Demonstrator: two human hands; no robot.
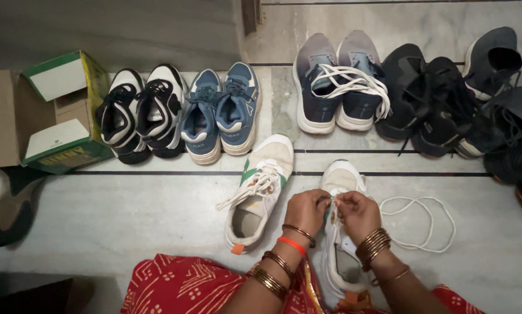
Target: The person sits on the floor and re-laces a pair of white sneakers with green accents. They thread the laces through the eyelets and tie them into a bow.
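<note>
two hands meet over a white sneaker [341, 232] lying on the pale marble floor [127, 215], toe pointing away from the person. the left hand [306, 210] has its grip closed, fingers pinched on the white shoelace [415, 224] at the upper eyelets; the right hand [359, 214] is pinched shut on the same lace just beside it, knuckles nearly touching. the free length of the lace trails off to the right in loose loops on the floor. both wrists carry bronze bangles, the left also an orange band, and a red patterned cloth [179, 288] covers the lap below. just left of the held shoe lies its mate, a white sneaker with a green stripe [258, 189], laced and tilted. beyond a dark line in the floor stands a row of pairs: black-and-white sneakers [139, 113], blue sneakers [220, 113], navy sneakers with white laces [336, 81] and black sneakers [441, 99] crowded at the right. at far left sits an open shoe box [69, 113], rectangular, green and white with a yellow side panel and plain brown cardboard inside; its printed label is on the near edge. a dark-and-white shoe [2, 206] lies below the box.
</note>
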